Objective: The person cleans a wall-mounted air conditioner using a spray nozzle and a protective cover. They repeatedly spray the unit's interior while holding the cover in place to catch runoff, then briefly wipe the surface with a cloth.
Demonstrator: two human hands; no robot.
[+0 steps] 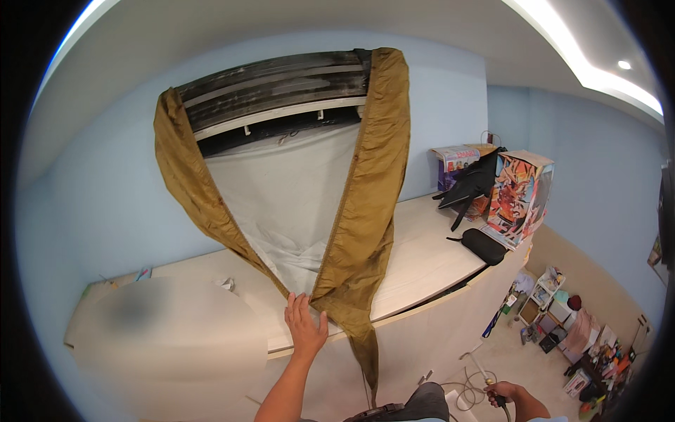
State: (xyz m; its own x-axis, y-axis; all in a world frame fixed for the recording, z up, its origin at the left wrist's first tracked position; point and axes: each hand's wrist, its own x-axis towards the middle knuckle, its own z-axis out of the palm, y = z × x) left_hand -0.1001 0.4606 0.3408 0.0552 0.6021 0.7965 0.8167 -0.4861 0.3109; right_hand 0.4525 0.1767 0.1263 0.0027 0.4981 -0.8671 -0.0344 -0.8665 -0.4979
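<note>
A brown cleaning cover (pixel 373 204) with a pale inner sheet (pixel 285 190) hangs around a wall air conditioner (pixel 274 91). The unit's front is off, and its dark, dirty inside shows. Below, the cover narrows to a tail hanging over the cabinet's front edge. My left hand (pixel 306 327) rests against the cover's lower left edge, fingers stretched out and thumb apart. Low at the right, my right hand (pixel 503 392) is closed around the handle of a spray wand (pixel 486 374). Its thin lance points up and left.
A long pale cabinet (pixel 422 260) runs beneath the unit. On it stand a colourful box (pixel 520 197), a black bag (pixel 474 183) and a black case (pixel 484 246). A coiled hose (pixel 464 394) lies on the floor. Cluttered shelves (pixel 548 299) stand at the right.
</note>
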